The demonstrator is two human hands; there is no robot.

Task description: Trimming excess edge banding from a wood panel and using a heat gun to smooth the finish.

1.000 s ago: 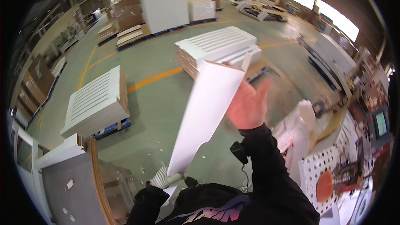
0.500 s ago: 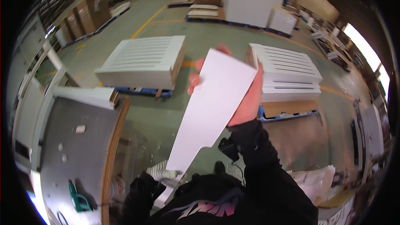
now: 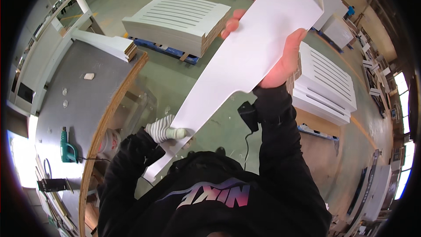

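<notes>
A long white shaped board (image 3: 245, 57) slants across the middle, wide at its far right end and narrow near my body, with a step cut into its near edge. My left hand (image 3: 161, 130), in a striped knitted glove, is closed on the narrow part with the thumb on the upper face. Bare, my right hand (image 3: 287, 61) holds the wide end from beneath; its fingertips show past the far edge and its thumb lies along the near edge. The board hides the right palm.
On my left, a dark-topped workbench (image 3: 98, 90) carries a green heat gun (image 3: 69, 147), a small pale block (image 3: 89, 76) and stacked white boards (image 3: 107, 46). Stacked slotted white panels stand on pallets ahead, one left (image 3: 175, 15), one right (image 3: 326, 77). A whitish bucket (image 3: 108, 142) sits beside the bench.
The board has risen and shifted in view, its wide end now farther up and right. Both hands keep hold of it. My view has turned, bringing more bench into sight.
</notes>
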